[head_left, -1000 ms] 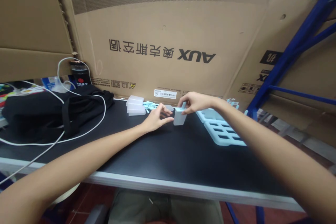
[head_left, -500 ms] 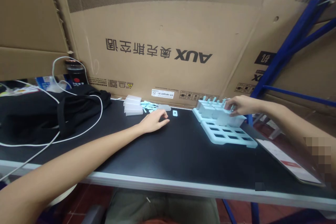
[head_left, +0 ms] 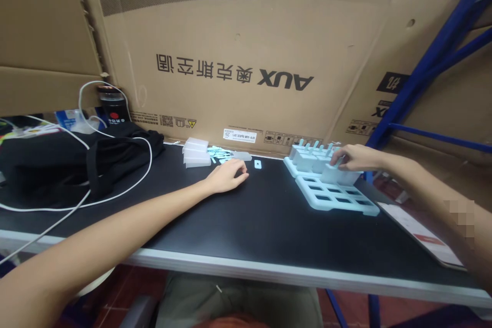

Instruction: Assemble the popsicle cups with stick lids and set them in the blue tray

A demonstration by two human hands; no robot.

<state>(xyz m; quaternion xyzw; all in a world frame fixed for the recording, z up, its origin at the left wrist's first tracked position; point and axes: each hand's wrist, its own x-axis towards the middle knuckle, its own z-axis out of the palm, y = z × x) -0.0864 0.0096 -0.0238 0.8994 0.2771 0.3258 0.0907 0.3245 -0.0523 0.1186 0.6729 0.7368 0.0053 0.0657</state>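
My right hand (head_left: 344,157) pinches the top of a pale ice pop mold (head_left: 333,173) at the right, its fingertips around the light-blue stick. That mold sits among several others (head_left: 305,160) standing upright in the light-blue rack (head_left: 321,204). The rack's front half shows bare slots. My left hand (head_left: 229,176) rests on the table, loosely bent, thumb apart from the fingers, with nothing in it. Just behind it lie a pile of light-blue sticks (head_left: 220,154) and a stack of translucent mold cups (head_left: 197,154). A small light-blue mold lid (head_left: 258,164) lies right of the left hand.
A large cardboard sheet (head_left: 230,31) stands along the table's back edge. To the left are a black bag (head_left: 49,169), a white cable (head_left: 151,164) and a dark jar (head_left: 114,106). A phone or tablet (head_left: 421,236) lies at the right, near a blue metal frame (head_left: 426,72).
My right hand has carried the mold from beside my left hand rightward to the rack and set it among the others. My left hand has stayed nearly in place.
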